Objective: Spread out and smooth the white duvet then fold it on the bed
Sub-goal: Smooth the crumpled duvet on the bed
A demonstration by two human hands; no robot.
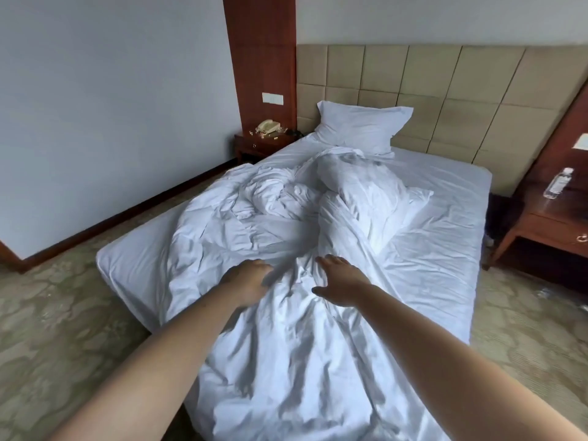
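Duvet, white and crumpled, lies bunched along the middle of the bed, trailing off its foot. A pillow leans at the bed's head. Both hands rest flat on the duvet near the bed's foot: left hand and right hand, fingers spread, gripping nothing. A bottle lies on the counter right of the bed.

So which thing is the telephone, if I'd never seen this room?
Start at the tan padded headboard and move left past the white pillow to the low wooden nightstand by the dark wood wall panel. The telephone sits on top: cream-coloured, the only large object there among small scattered bits.
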